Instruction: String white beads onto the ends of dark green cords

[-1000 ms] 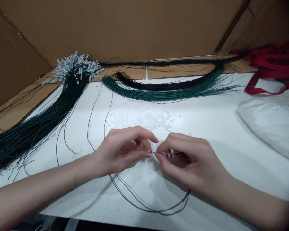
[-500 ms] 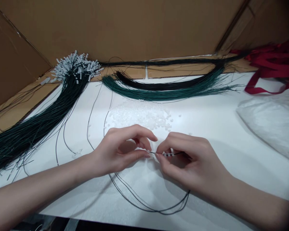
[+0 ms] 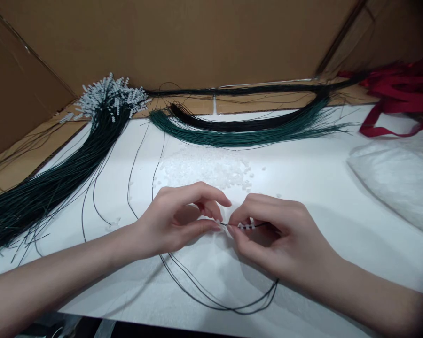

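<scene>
My right hand (image 3: 273, 225) is closed in a pinch on a thin dark wire (image 3: 224, 224). Several small white beads (image 3: 246, 226) are strung along that wire, under the curled fingers. Facing it, my left hand (image 3: 188, 216) pinches a small white bead (image 3: 219, 222) between thumb and a finger at the wire's tip, its index finger raised. Whether the tip is inside the bead is too small to tell. Loops of dark wire (image 3: 229, 309) hang below both hands. Behind the fingers, a pile of loose translucent white beads (image 3: 207, 166) lies on the white work surface (image 3: 303, 169).
A thick bundle of dark green wires (image 3: 88, 150) with beaded white ends (image 3: 111, 96) lies at left. Black and green wires (image 3: 246, 136) curve along the back, before a cardboard wall (image 3: 197, 42). Red ribbon (image 3: 391, 108) and a clear plastic bag (image 3: 398, 178) are at right.
</scene>
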{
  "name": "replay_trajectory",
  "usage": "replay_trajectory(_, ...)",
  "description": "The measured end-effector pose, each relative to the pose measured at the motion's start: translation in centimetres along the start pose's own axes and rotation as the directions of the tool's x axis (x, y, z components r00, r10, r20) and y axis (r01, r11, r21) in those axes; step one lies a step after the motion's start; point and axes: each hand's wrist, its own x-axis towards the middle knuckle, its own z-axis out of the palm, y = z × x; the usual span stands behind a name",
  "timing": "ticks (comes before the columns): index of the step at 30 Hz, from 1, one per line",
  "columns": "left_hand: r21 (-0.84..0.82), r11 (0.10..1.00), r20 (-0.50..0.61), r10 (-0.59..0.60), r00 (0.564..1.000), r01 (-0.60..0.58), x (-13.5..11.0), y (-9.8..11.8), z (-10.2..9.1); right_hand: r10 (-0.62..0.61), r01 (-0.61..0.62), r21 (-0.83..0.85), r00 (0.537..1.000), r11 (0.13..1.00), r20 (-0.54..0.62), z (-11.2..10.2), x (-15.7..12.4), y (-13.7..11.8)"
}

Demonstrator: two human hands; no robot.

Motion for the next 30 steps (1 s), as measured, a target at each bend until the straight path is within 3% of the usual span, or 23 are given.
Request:
replay_trajectory(13,0.044,0.998,0.003,0.052,0.999,-0.052,-0.08,0.12,0.03,-0.003,0.003,-0.002,1.0,1.0,-0.004,0.16,-0.22,0.2)
replay_trajectory(23,0.26,0.959,0.044,0.108,0.993,-0.116,0.08,0.62,-0.02,-0.009,0.009,-0.025,1.0,1.0,0.018,0.17,-0.07,0.06)
replay_trajectory(30,0.159,0.987,0.04,0.026,0.999,-0.032,0.04,0.43,0.12,-0.009,0.009,-0.035,1.0,0.999,0.013,0.38,-0.14,0.2)
